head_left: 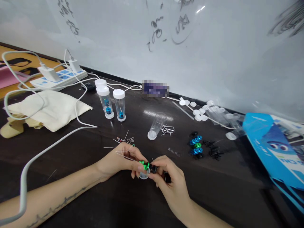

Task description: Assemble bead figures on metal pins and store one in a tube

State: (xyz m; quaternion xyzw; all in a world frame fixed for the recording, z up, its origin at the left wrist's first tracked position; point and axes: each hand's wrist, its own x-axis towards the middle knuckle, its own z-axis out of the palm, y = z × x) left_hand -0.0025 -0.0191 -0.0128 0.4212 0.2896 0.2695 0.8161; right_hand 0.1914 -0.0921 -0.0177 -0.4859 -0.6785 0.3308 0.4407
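My left hand (127, 158) is closed on a small green part (144, 165), with a thin bent wire (123, 154) sticking out at its upper left. Touching the green part from the right is a black piece (153, 168), pinched in my right hand (167, 174). Below the fingertips a clear round object (143, 175) shows in part. Thin wires with looped ends (124, 140) lie just beyond my left hand. Blue and green parts (196, 145) sit in a group to the right, beside several black pieces (215, 152).
Capped clear tubes (120, 106) holding blue parts stand at the back left. An open tube (156, 126) lies near bent metal pins (167, 129). White caps (200, 114) lie at the back right, near a blue bag (268, 142). White cables cross by a power strip (64, 77) and cloth (52, 109).
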